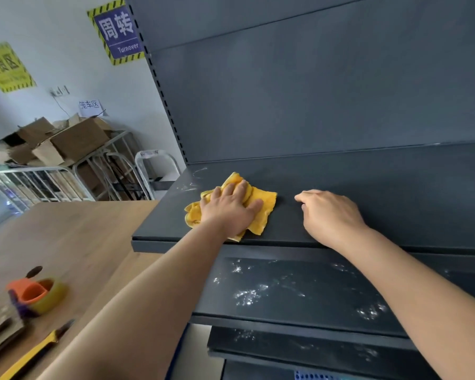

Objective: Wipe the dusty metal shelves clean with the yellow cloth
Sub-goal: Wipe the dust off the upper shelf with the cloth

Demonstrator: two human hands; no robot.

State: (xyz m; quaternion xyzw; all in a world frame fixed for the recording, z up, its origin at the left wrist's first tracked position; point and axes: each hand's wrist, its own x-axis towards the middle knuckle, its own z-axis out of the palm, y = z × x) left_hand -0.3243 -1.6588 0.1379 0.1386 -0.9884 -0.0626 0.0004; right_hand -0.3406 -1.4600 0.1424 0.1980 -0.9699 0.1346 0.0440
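My left hand (231, 209) lay flat on the cloth (266, 205), fingers spread and fairly straight, pressing it onto the top shelf (395, 204) near the shelf's left end. The cloth was bunched under my palm, its edges showing on both sides. My right hand (329, 215) rested on the same shelf just right of the cloth, fingers loosely curled and holding nothing. White dust marked the lower shelf (285, 292) beneath my arms. To the left stood a table (80, 237) carrying a tape roll (48, 296).
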